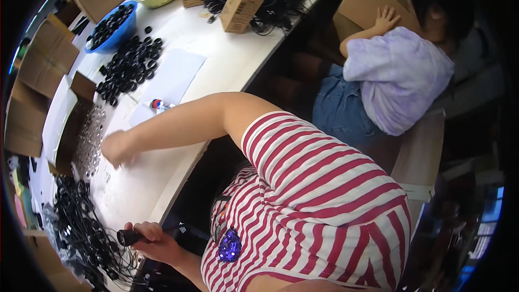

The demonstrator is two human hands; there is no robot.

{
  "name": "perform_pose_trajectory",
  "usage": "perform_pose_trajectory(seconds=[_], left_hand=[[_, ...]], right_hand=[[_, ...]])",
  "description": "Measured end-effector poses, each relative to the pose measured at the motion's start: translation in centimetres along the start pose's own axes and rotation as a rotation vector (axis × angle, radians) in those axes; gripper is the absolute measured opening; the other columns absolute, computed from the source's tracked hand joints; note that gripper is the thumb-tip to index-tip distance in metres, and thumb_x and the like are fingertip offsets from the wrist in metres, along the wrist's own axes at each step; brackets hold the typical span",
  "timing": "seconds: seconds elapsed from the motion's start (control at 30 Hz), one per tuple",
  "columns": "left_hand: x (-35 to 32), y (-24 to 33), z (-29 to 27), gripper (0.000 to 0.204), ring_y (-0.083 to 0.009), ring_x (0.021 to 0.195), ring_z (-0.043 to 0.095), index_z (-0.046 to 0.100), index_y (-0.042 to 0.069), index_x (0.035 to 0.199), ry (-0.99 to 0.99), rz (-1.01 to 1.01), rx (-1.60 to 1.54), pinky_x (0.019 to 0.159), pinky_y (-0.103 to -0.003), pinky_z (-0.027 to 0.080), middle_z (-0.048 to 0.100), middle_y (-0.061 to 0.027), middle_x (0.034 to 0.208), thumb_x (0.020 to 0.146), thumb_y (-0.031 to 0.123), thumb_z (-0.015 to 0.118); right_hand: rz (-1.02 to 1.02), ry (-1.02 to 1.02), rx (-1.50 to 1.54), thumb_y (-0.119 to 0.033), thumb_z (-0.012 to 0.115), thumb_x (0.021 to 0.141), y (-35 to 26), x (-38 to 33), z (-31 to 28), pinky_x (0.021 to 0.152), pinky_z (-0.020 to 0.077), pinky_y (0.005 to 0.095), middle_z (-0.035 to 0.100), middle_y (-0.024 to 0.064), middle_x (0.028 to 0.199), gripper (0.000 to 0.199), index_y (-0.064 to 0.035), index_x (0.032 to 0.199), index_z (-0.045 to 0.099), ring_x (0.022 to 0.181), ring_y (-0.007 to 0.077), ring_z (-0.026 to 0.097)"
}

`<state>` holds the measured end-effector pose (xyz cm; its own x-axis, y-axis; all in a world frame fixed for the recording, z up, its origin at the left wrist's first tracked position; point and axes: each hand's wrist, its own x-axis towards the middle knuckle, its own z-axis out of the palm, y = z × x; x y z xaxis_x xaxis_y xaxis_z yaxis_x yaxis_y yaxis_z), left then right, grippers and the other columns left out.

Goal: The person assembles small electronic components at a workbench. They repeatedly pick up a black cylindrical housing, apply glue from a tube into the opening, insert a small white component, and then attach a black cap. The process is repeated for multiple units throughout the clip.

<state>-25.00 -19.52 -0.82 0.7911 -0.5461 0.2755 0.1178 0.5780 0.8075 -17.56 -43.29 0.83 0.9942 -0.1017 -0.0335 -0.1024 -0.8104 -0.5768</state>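
My left hand (157,242), low in the picture near the table's front edge, is closed around a short black cylinder with a round end (128,237). Its exact kind I cannot make out. Stretched across the white table (173,154), my right hand (118,149) is beside a spread of small clear parts (89,140). Its fingers point down and are blurred, so whether they hold anything is hidden. A heap of black cables with plug-like ends (86,232) lies beyond my left hand. A small bottle with a red and blue label (160,105) lies behind my right forearm.
Black round caps (130,67) lie in a pile near a filled blue basin (131,22) and a yellow-green basin (162,0). Cardboard boxes (40,48) line the far side. More black cables surround an open carton (241,8). A co-worker (397,75) touches a large box (373,2).
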Motion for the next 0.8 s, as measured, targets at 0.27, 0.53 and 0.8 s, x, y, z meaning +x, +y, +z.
perform_pose_trajectory(seconds=[0.27,0.53,0.8], left_hand=[[0.9,-0.9,1.5,0.059,-0.0072,0.049,0.025,0.037,-0.001,0.117,-0.047,0.006,0.055,0.045,-0.022,0.021,0.029,0.0016,0.059,0.085,0.047,0.048],[1.0,-2.2,-0.5,0.069,-0.0091,0.052,0.039,0.046,-0.002,0.111,0.127,-0.131,0.024,0.045,-0.022,0.028,0.043,0.0006,0.061,0.069,0.047,0.068],[1.3,-1.4,0.7,0.046,-0.0053,0.051,0.034,0.053,-0.001,0.106,-0.091,-0.129,0.26,0.046,-0.02,0.026,0.04,0.0023,0.059,0.085,0.041,0.053]], right_hand=[[-0.087,0.135,-0.332,-0.03,0.064,0.072,-1.3,-4.2,2.6,0.067,0.0452,0.0374,0.063,0.011,0.087,0.028,-0.0043,0.082,0.066,0.084,0.0259,0.06],[-0.087,0.294,-0.289,-0.037,0.064,0.069,1.2,-2.1,5.5,0.074,0.0461,0.0398,0.061,0.0098,0.088,0.028,-0.0096,0.077,0.066,0.088,0.0262,0.058],[-0.315,0.316,0.341,-0.025,0.068,0.073,-2.8,-7.7,-1.6,0.059,0.0423,0.0269,0.062,0.0058,0.079,0.022,-0.0063,0.085,0.067,0.07,0.015,0.056]])
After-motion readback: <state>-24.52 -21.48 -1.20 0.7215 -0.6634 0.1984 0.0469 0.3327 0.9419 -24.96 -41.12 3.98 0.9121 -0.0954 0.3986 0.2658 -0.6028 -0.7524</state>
